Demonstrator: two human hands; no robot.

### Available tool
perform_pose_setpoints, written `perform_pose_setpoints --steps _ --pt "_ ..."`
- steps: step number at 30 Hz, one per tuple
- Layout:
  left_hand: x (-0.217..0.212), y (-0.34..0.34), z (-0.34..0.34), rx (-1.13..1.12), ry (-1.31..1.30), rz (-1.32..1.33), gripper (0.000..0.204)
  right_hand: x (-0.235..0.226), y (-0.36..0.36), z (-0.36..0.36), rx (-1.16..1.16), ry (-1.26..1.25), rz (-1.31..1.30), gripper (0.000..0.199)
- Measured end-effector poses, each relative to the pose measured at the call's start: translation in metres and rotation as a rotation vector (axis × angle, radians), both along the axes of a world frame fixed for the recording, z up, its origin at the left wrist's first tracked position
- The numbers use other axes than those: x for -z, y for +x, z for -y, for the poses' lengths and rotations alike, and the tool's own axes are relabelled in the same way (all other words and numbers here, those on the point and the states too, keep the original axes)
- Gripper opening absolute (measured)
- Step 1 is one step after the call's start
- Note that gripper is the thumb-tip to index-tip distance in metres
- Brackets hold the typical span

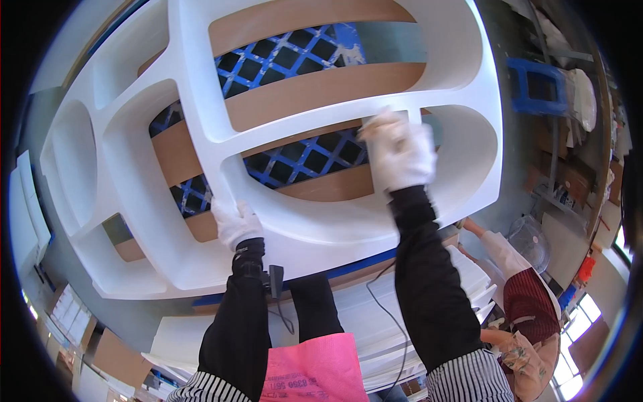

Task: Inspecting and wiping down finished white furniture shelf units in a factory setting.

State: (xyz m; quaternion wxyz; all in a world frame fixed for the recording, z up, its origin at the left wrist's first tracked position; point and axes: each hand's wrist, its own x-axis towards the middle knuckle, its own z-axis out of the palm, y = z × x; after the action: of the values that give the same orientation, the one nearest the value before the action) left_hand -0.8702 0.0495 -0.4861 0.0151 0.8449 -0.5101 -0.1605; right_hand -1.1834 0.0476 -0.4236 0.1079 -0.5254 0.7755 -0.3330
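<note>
A large white moulded frame (281, 231) with rounded compartments and smooth walls lies before me. My left hand (238, 224), in a white glove, grips the divider wall between the left and middle compartments, fingers on one side and thumb on the other. My right hand (405, 151), also gloved, is over the right part of the near compartment, beside a short upright divider. It is blurred by motion and its fingers look curled. A tan patch (380, 125) shows at its fingertips; whether it is a held piece or the glove itself I cannot make out.
Brown boards (321, 87) and a blue lattice (308, 157) show through the openings under the frame. White sheets (335, 311) are stacked at the near side. Another person's arm (506, 258) reaches in at the right. A blue stool (536, 86) stands far right. A cable (395, 321) hangs near my right arm.
</note>
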Motion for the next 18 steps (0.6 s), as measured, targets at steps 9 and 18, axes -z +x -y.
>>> perform_pose_setpoints --steps 9,18 --pt "0.002 0.002 -0.007 0.038 -0.071 -0.047 0.065 0.046 0.084 0.030 0.223 0.100 -0.179 0.038" --pt "0.003 0.013 -0.008 0.062 -0.165 -0.160 0.063 0.023 0.174 0.036 0.023 -0.022 0.061 0.039"
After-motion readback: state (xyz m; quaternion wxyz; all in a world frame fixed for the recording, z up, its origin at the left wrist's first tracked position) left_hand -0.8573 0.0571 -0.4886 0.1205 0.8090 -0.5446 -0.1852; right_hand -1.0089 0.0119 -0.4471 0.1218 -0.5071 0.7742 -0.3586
